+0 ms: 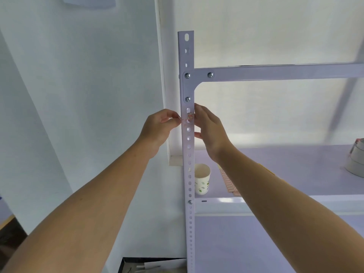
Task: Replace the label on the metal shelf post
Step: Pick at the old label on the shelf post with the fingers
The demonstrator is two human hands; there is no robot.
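A white perforated metal shelf post [188, 146] stands upright in the middle of the view. A small white label with a red border [188, 118] lies across the post just below the lowest bracket bolt. My left hand [160, 128] is left of the post and pinches the label's left end between thumb and fingertips. My right hand [209, 131] is on the post's right side, its fingers curled around the post edge at the label, its fingertips hidden behind the post.
A paper cup with green print [202, 179] stands on the white shelf [275, 200] right of the post. A sheet of red-bordered labels [229, 184] lies beside it. Tape rolls [356, 158] sit at the far right. A horizontal beam [275, 72] crosses above.
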